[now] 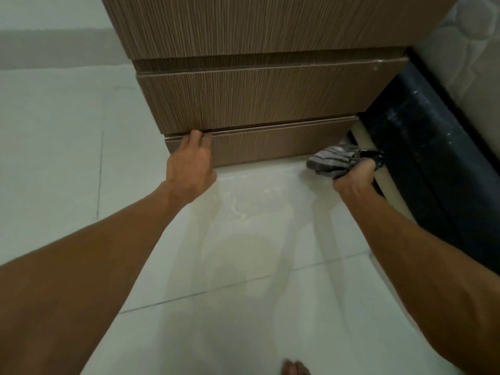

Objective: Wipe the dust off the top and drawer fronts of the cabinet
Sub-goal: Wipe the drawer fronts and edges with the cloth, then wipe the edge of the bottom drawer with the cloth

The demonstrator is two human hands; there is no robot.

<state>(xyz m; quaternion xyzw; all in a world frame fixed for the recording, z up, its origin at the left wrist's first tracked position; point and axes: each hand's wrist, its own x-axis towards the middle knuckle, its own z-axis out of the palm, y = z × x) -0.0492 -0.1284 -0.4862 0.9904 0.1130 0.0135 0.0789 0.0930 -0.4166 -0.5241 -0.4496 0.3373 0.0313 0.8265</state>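
Cabinet: a wood-grain cabinet stands on a pale tiled floor, its drawer fronts stacked and seen from above. The top is out of view.
Bottom drawer: the bottom drawer front sits lowest, just above the floor, with a narrow gap along its upper edge.
Left hand: the left hand rests at the left end of that drawer, fingertips hooked into the gap. Grip narrow, on the drawer's top edge only; judged to be steadying the body or readying a pull.
Right hand: the right hand is low at the cabinet's right corner, grip closed around a bunched grey striped cloth.
Cloth position: near the drawer's right end, just above the floor; contact with the front cannot be told.
Adjacent items: a dark bed base stands just beside the cabinet, leaving a tight corner.
Stage: judged to be at the lowest drawer front.
Risk: the tight corner may restrict the wiping stroke.
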